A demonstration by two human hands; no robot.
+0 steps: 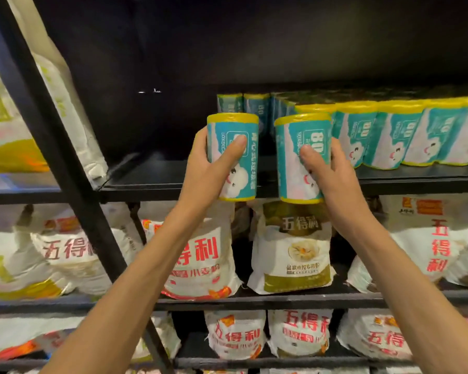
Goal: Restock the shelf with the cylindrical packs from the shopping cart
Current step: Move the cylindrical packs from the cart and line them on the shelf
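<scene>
My left hand [211,168] grips a teal cylindrical pack with yellow ends [234,130], held upright in front of the black shelf [152,182]. My right hand [333,174] grips a second matching pack [297,139] just to its right, also upright. Both packs hang at the shelf's front edge, slightly below its board level. A row of the same packs [405,133] stands on the shelf to the right, with more packs [243,103] behind. The shopping cart is out of view.
The left part of the dark shelf board holds nothing up to a slanted black frame post [54,136]. White flour bags [295,247] with red lettering fill the two shelves below. A tall pale bag [68,109] leans at the left.
</scene>
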